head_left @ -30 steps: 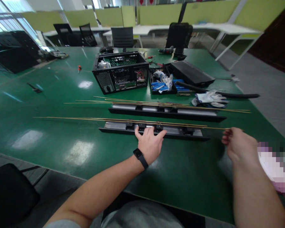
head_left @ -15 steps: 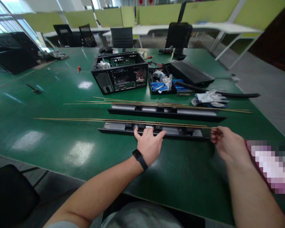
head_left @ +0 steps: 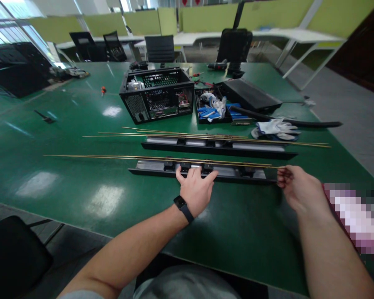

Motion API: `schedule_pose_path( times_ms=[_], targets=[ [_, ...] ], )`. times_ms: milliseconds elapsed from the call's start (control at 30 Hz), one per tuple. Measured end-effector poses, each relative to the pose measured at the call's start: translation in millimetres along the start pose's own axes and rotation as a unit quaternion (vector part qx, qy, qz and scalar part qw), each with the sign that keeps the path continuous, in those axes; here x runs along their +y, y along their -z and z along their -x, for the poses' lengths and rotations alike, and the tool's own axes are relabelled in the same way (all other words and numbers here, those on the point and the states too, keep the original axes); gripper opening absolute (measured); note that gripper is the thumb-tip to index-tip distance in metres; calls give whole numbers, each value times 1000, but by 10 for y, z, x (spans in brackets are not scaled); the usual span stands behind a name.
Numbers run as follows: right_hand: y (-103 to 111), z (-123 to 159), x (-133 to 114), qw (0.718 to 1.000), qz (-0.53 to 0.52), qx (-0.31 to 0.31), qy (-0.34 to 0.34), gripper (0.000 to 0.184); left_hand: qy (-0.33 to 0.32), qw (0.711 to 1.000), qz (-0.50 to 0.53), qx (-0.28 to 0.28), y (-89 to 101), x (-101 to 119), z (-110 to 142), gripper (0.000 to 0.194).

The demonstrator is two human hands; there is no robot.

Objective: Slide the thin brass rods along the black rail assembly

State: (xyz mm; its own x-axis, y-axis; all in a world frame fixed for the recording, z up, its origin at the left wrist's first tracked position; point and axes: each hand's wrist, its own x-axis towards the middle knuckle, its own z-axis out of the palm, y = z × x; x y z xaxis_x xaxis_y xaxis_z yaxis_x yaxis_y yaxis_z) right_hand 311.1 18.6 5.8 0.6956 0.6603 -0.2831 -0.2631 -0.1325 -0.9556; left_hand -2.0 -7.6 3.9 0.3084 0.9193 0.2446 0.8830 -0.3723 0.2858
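Observation:
My left hand (head_left: 197, 189) lies spread on the near black metal rail (head_left: 152, 172), its fingertips at the black blocks (head_left: 207, 166) in the channel. The thumb and little finger are apart. At the right, my right hand (head_left: 296, 187) is closed, pinching the end of a thin brass rod (head_left: 274, 167) between thumb and fingers. Other long brass rods (head_left: 90, 156) lie along the near rail and stick out to the left. Behind it, parallel, is a second black rail (head_left: 252, 153) with more rods (head_left: 308, 144) across its top.
An open computer case (head_left: 157, 99) stands behind the rails. Right of it are a tray of gloves (head_left: 216, 109), a dark panel (head_left: 249, 93), a black tube (head_left: 318, 124) and white gloves (head_left: 277, 129). A black chair (head_left: 12, 253) is at the lower left.

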Motion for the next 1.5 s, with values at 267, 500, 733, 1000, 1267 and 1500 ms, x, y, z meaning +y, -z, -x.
schedule_pose_path(
  times_ms=[267,500,733,1000,1267,1500],
  targets=[
    [30,-66,63,1000,-6,-6,14,2,-1,1000,0,-1,11,1,3,39],
    [16,-54,56,1000,-3,4,8,3,0,1000,0,-5,9,-2,5,40],
    [2,-28,45,1000,-6,8,14,3,-2,1000,0,-1,13,-2,5,39],
    [6,-16,31,1000,-4,4,11,3,1,1000,0,-2,12,3,6,38],
    [-50,57,-23,1000,-7,17,5,6,-1,1000,2,-1,10,-14,2,39],
    [3,-24,26,1000,-1,6,1,3,0,1000,-2,-5,10,-2,6,39]
  ],
)
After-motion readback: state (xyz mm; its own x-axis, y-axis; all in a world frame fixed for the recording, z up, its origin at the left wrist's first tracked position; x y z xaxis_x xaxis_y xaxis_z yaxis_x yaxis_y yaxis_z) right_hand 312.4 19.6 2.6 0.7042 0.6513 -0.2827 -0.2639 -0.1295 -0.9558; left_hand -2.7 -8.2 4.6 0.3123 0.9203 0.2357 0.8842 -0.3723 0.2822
